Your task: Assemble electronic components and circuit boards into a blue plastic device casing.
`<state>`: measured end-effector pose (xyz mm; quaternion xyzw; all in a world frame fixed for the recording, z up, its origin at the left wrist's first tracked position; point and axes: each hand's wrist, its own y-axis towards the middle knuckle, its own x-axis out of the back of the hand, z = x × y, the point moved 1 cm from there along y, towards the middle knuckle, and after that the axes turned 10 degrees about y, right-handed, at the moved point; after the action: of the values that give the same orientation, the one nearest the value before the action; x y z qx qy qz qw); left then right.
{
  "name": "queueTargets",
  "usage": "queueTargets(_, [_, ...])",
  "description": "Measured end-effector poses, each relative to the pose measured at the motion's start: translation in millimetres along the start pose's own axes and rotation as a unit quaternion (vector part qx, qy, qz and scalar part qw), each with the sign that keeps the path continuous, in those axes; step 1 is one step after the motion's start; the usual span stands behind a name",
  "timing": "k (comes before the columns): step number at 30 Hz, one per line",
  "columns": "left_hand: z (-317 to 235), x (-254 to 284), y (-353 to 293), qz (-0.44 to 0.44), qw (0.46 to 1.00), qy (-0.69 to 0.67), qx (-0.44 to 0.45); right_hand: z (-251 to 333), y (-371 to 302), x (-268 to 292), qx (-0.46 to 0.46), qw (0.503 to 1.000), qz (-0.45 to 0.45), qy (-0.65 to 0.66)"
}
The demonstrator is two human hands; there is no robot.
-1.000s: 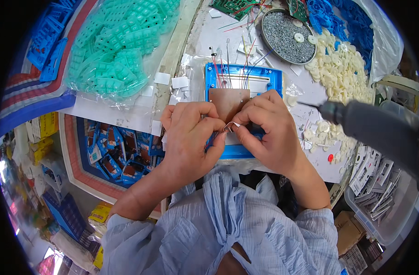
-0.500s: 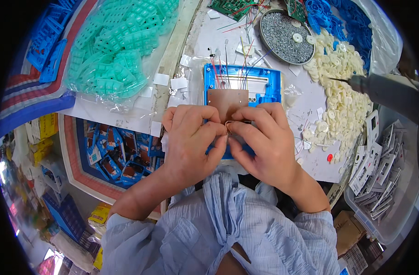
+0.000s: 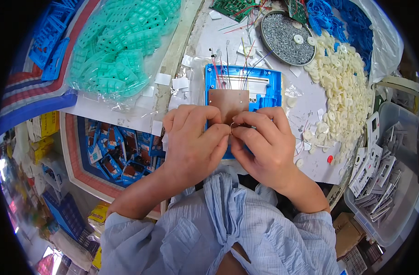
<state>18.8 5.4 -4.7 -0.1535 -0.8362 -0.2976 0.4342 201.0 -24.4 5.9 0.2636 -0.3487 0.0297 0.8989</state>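
The left hand (image 3: 191, 140) and right hand (image 3: 266, 142) pinch a thin bent wire (image 3: 231, 129) at their fingertips from nine and three o'clock, presumably to steady it, over the near half of an open blue case (image 3: 277, 87). The brown board (image 3: 228, 98) lies at twelve o'clock, partly hidden by the hands; the wire's ends are indistinct.

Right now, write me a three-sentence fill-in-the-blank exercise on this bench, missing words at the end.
The left hand and the right hand meet at a thin ____.
The casing under the brown board is coloured ____.
Unlike the pale discs, one small round piece nearby is coloured ____.
Missing words: wire; blue; red.
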Motion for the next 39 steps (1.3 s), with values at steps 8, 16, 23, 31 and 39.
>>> queueTargets(8, [12,5,6,0.158,0.961,-0.184,0.135,-8,-3,3,0.072,0.997,0.027,0.032])
queueTargets(16, [27,22,35,0.374,0.750,-0.450,0.309,-21,-2,0,0.162,0.985,0.038,0.046])
queueTargets(23, [34,24,46,0.441,0.784,-0.377,0.220,-26,2,3,0.220,0.971,0.074,0.055])
queueTargets(31, [27,21,25,0.277,0.933,-0.224,0.048,-20,-10,0,0.156,0.984,0.085,-0.004])
queueTargets(39, [21,18,9,0.236,0.964,-0.117,-0.045,-15,-14,-2,0.109,0.990,0.090,-0.009])
